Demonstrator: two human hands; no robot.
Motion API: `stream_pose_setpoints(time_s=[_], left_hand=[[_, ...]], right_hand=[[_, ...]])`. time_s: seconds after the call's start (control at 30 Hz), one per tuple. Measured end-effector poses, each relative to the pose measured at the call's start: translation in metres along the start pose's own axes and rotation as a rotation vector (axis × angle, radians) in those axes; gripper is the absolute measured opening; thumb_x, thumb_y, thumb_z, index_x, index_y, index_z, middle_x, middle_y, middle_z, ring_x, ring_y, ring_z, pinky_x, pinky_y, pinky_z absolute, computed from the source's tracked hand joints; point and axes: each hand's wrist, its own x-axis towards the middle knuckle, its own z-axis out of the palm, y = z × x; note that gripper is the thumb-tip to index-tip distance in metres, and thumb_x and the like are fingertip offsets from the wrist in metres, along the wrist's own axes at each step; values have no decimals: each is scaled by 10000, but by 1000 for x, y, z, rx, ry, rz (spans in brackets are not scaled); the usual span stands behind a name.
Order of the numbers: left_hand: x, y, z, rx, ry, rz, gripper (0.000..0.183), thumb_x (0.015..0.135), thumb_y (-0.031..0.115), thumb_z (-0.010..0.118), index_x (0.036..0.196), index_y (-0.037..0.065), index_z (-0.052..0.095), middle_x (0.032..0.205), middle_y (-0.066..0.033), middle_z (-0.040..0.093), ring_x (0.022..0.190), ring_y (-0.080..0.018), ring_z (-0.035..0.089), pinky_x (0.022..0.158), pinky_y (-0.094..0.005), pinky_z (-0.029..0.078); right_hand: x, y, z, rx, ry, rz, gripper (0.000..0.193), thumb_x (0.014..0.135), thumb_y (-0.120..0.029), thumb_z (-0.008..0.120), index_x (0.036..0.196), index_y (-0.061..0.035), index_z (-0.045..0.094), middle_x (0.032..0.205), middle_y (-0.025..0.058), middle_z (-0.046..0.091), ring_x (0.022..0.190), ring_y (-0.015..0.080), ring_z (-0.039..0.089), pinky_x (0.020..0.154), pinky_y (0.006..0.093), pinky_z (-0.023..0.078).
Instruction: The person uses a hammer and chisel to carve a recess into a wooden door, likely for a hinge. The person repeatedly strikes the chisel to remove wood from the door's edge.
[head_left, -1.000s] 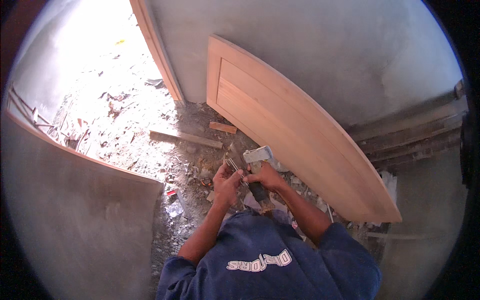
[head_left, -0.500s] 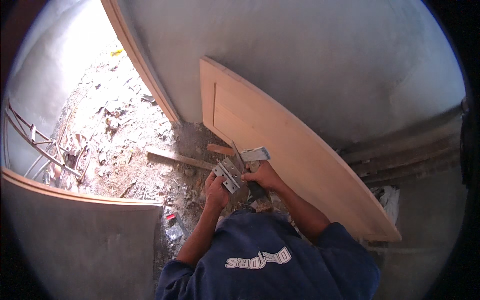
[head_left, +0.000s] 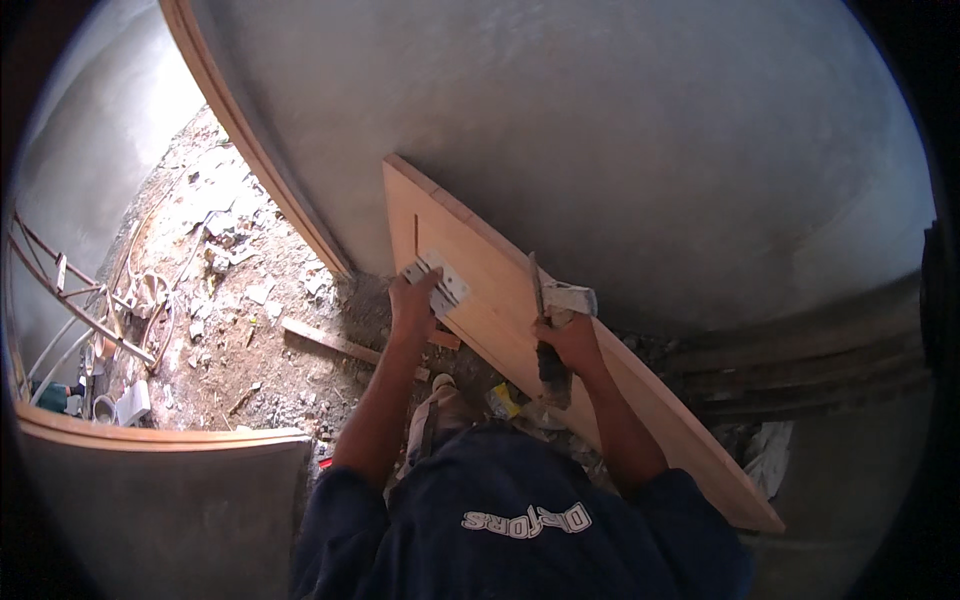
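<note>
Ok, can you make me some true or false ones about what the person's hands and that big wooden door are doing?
1. The left hand holds a metal hinge against the wooden door. True.
2. The right hand is empty. False: it grips a chisel with a dark handle, blade pointing up.
3. The door lies flat on the ground. False: it stands on its long edge, leaning on the grey wall.
4. The ground on the left is littered with rubble and wood scraps. True.
5. The person wears a red shirt. False: the shirt is dark blue.
</note>
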Motion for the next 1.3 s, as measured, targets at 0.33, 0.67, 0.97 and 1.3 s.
stream_pose_setpoints(time_s=[0.33, 0.67, 0.97, 1.3], left_hand=[[190, -22, 13, 41, 101, -67, 218, 900, -40, 692, 1098, -45, 603, 991, -119, 666, 822, -240, 697, 682, -395, 585], [209, -43, 13, 333, 185, -51, 220, 843, 51, 784, 993, -33, 647, 912, -131, 692, 757, -240, 693, 662, -400, 559], [207, -49, 15, 241, 227, -38, 254, 826, 83, 812, 1003, -31, 671, 896, -117, 709, 726, -235, 705, 627, -382, 571], [204, -51, 22, 148, 250, -121, 215, 870, 45, 765, 1021, -33, 634, 871, -116, 712, 710, -225, 726, 648, -373, 635]], right_hand=[[54, 15, -34, 373, 249, 241, 348, 793, -42, 823, 1004, -56, 546, 866, 101, 640, 704, 224, 682, 602, 387, 572], [73, 39, -35, 480, 224, 311, 357, 769, 8, 791, 1013, -59, 540, 823, 92, 648, 643, 220, 678, 559, 371, 558], [78, 47, -44, 470, 150, 322, 391, 725, -72, 876, 1001, -71, 599, 917, 46, 637, 815, 198, 646, 740, 384, 529], [79, 66, -53, 393, 55, 257, 373, 769, -15, 814, 1041, -65, 562, 905, 82, 678, 837, 213, 710, 732, 365, 567]])
